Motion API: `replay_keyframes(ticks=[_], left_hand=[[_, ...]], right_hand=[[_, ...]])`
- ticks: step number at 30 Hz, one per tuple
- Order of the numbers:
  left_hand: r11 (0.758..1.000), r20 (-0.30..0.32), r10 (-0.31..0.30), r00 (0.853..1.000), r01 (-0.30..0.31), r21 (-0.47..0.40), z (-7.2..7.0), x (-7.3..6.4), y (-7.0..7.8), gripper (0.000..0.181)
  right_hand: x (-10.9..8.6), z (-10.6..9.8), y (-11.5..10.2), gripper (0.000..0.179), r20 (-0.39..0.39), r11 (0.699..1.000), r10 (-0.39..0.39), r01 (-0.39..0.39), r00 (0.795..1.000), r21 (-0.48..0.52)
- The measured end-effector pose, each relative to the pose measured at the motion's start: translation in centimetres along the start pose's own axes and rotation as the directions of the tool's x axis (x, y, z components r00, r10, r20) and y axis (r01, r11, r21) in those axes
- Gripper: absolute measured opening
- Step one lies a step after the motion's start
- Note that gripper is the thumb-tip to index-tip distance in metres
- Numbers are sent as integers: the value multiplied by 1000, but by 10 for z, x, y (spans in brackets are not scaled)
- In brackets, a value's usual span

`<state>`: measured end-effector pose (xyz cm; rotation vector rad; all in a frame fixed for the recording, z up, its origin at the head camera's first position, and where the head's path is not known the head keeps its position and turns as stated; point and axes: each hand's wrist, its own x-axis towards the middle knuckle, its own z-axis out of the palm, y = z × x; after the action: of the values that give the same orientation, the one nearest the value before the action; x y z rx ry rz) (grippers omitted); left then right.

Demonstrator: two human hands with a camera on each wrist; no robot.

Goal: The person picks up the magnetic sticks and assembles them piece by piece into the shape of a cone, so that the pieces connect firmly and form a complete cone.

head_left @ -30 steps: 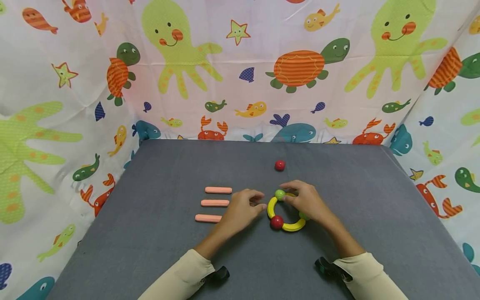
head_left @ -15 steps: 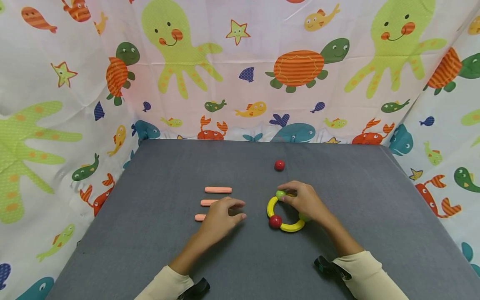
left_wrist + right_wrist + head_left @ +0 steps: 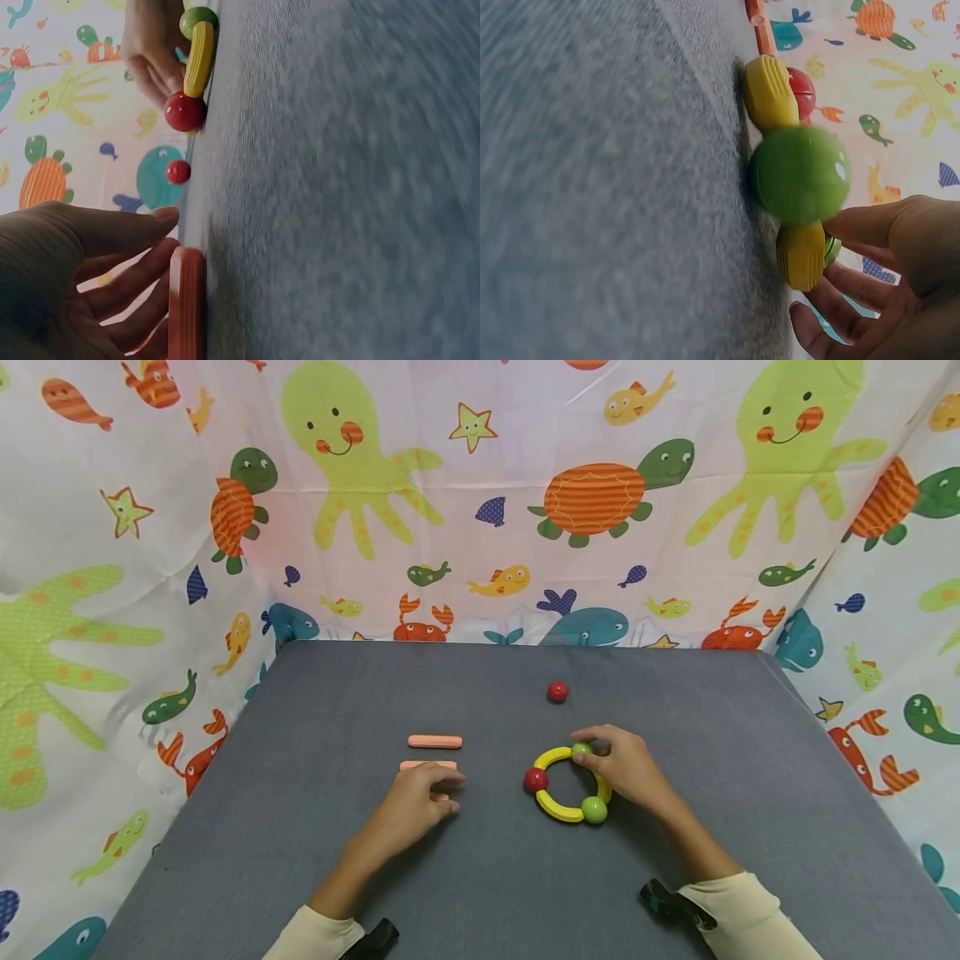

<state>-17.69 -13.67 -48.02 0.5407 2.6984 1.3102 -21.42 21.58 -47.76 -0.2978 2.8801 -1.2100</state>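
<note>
A ring of curved yellow pieces joined by a red ball [image 3: 536,779] and two green balls [image 3: 594,810] lies on the grey table. My right hand [image 3: 624,767] pinches the upper green ball [image 3: 581,749] between thumb and fingers. To the left, my left hand [image 3: 411,806] is over the salmon-coloured sticks, fingers loosely bent, covering most of the nearest one. In the left wrist view a stick [image 3: 187,307] lies close beside the left fingers, and the thumb stands apart from it. Two other sticks, the far one [image 3: 435,742] and the middle one [image 3: 427,765], lie beyond that hand.
A loose red ball [image 3: 557,692] sits farther back on the table [image 3: 712,727]. Printed cloth [image 3: 480,468] with sea animals stands behind the table and along both sides.
My left hand has moved leftward from beside the ring to the nearest stick. The ring has turned clockwise, its red ball now at the left, while my right hand stays at the upper green ball.
</note>
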Motion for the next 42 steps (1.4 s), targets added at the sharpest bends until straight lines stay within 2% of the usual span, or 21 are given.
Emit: replay_keyframes(ticks=[10, 16, 21, 25, 29, 33, 37, 42], left_hand=[[995, -19, -52, 998, 54, 89, -11, -4, -14, 31], [989, -39, -121, 992, 123, 84, -19, -6, -19, 29], [978, -57, -160, 985, 166, 124, -24, -7, -19, 25], [978, -61, -135, 989, 143, 152, -26, -8, -19, 20], [985, -89, -95, 991, 107, 139, -26, -8, -20, 20], [992, -115, -66, 991, 77, 95, -24, -5, -19, 30], [997, -140, -47, 989, 55, 51, -22, -1, -15, 30], [1000, -180, 9, 984, -4, 26, -18, 6, -9, 34]], right_hand=[[-8, -10, 8, 20, -34, 998, 28, -30, 999, -49], [-15, -16, 12, 20, -46, 996, 68, -70, 997, -57], [-21, -22, 15, 24, -48, 994, 99, -101, 994, -40], [-26, -25, 17, 26, -43, 992, 125, -126, 991, -12], [-30, -27, 19, 30, -30, 989, 147, -147, 989, 3], [-34, -29, 20, 33, -15, 985, 170, -170, 985, 6], [-38, -30, 20, 35, -2, 983, 181, -181, 983, 26], [-45, -31, 19, 38, 23, 981, 185, -186, 983, 61]])
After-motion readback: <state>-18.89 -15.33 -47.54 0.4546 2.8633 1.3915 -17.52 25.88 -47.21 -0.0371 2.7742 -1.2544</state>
